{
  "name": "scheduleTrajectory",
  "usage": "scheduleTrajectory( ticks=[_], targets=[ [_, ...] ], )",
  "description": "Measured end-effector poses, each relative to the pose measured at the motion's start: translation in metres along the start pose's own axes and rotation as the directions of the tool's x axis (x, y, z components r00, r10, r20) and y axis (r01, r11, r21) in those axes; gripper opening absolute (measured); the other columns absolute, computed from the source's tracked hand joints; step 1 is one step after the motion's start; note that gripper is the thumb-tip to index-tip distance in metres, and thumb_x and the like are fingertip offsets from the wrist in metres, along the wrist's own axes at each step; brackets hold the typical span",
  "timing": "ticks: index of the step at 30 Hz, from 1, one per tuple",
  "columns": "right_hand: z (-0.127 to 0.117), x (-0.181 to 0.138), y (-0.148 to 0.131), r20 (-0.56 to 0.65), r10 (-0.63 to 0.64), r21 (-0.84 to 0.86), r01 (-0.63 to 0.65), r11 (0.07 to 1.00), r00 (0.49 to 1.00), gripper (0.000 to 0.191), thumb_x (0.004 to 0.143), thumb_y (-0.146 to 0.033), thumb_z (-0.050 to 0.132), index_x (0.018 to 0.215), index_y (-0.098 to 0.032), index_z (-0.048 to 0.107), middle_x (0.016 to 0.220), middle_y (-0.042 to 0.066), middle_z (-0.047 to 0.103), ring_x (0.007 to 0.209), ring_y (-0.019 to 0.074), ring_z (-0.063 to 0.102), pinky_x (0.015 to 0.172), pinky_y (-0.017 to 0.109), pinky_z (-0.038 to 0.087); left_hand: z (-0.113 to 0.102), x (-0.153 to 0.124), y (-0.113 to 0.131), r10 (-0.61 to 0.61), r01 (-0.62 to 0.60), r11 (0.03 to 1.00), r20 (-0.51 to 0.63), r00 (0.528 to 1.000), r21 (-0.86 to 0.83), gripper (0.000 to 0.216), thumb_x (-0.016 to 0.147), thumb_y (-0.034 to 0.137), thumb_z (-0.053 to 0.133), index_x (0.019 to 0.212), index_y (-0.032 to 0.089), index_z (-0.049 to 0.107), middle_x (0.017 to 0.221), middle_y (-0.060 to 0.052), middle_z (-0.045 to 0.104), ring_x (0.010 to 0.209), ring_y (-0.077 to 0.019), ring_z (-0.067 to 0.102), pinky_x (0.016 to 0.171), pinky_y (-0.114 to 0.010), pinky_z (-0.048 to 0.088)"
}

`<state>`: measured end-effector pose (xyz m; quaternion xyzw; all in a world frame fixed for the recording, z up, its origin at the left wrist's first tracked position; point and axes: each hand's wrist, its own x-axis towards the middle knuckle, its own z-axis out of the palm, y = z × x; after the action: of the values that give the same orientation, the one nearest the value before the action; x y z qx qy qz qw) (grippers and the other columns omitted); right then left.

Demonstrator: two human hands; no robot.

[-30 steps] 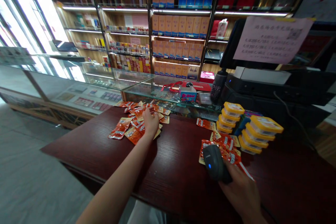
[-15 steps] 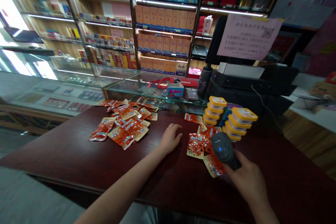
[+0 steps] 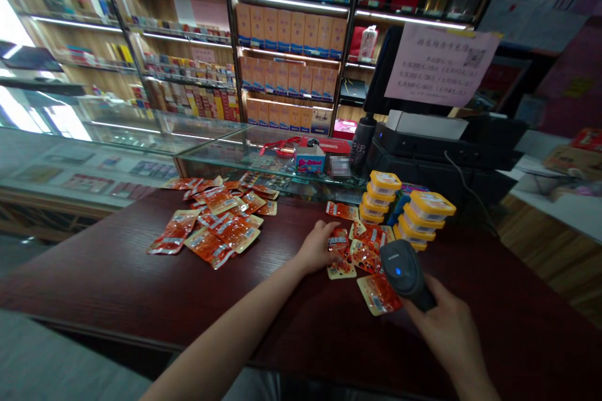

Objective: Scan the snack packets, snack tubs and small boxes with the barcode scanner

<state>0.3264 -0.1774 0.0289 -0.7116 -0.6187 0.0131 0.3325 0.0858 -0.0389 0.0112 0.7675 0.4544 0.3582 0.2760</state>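
My right hand (image 3: 444,326) grips a black barcode scanner (image 3: 404,272) with a blue light, held low over the dark red counter (image 3: 117,288). The scanner's head hangs above a small group of orange snack packets (image 3: 364,244). My left hand (image 3: 320,245) lies on the left edge of that group, its fingers curled over one packet (image 3: 339,243). A larger heap of the same orange packets (image 3: 214,222) is spread out further left, apart from both hands.
Two stacks of yellow-lidded tubs (image 3: 414,213) stand just behind the small packet group. A glass display case (image 3: 263,160) borders the counter's far edge, with a black till and printer (image 3: 446,144) at the right. Shelves of boxed goods fill the back wall.
My left hand left the big heap on the left, crossed the counter to the right and came to rest on a packet in the small group. The scanner stayed in my right hand.
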Motion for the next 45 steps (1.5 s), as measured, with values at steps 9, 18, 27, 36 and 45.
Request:
scheduleTrajectory(
  ticks=[9, 18, 27, 36, 45],
  targets=[
    [0.011, 0.01, -0.031, 0.085, -0.034, 0.124, 0.023, 0.992, 0.996, 0.041, 0.074, -0.05, 0.054, 0.104, -0.025, 0.065, 0.08, 0.005, 0.072, 0.072, 0.0253, 0.067, 0.063, 0.032, 0.047, -0.016, 0.002, -0.027, -0.457, 0.036, 0.599, -0.304, 0.836, -0.8, 0.081, 0.05, 0.012, 0.081, 0.12, 0.018, 0.042, 0.089, -0.005, 0.066, 0.076, -0.019, 0.066, 0.074, -0.036, 0.053],
    [0.031, 0.016, -0.066, 0.107, -0.18, 0.096, 0.17, 0.981, 0.978, 0.034, 0.076, -0.039, 0.054, 0.106, -0.027, 0.064, 0.085, 0.005, 0.074, 0.077, 0.0263, 0.069, 0.064, 0.033, 0.048, -0.031, 0.001, -0.034, -0.558, -0.086, 0.318, -0.26, 0.788, -0.944, 0.034, 0.064, 0.019, 0.071, 0.093, 0.019, 0.055, 0.083, -0.002, 0.067, 0.071, -0.0154, 0.065, 0.072, -0.034, 0.053],
    [0.035, 0.014, -0.07, 0.166, -0.174, 0.125, 0.155, 0.98, 0.971, 0.037, 0.075, -0.039, 0.056, 0.109, -0.028, 0.064, 0.089, 0.004, 0.074, 0.08, 0.0263, 0.068, 0.066, 0.034, 0.049, -0.048, 0.0, -0.023, -0.594, -0.011, -0.023, 0.005, 0.804, -1.0, 0.031, 0.08, 0.046, 0.062, 0.072, 0.017, 0.052, 0.063, 0.001, 0.055, 0.053, -0.009, 0.055, 0.056, -0.024, 0.05],
    [0.032, 0.01, -0.079, 0.246, -0.138, 0.453, 0.012, 0.891, 0.959, 0.039, 0.069, -0.041, 0.064, 0.104, -0.022, 0.066, 0.101, 0.006, 0.073, 0.095, 0.0256, 0.066, 0.079, 0.035, 0.052, -0.034, 0.003, -0.028, -0.49, -0.036, 0.139, -0.101, 0.866, -0.99, 0.034, 0.075, 0.043, 0.07, 0.091, 0.014, 0.06, 0.082, -0.007, 0.069, 0.073, -0.0191, 0.067, 0.073, -0.036, 0.056],
    [0.038, 0.003, -0.079, 0.266, -0.123, 0.579, -0.056, 0.814, 0.956, 0.04, 0.069, -0.044, 0.067, 0.101, -0.02, 0.068, 0.099, 0.008, 0.073, 0.093, 0.0275, 0.067, 0.083, 0.042, 0.053, -0.031, 0.004, -0.031, -0.517, -0.149, 0.225, -0.248, 0.819, -0.963, 0.045, 0.066, 0.047, 0.076, 0.094, 0.015, 0.06, 0.084, -0.006, 0.07, 0.077, -0.0192, 0.067, 0.081, -0.037, 0.053]
  ],
)
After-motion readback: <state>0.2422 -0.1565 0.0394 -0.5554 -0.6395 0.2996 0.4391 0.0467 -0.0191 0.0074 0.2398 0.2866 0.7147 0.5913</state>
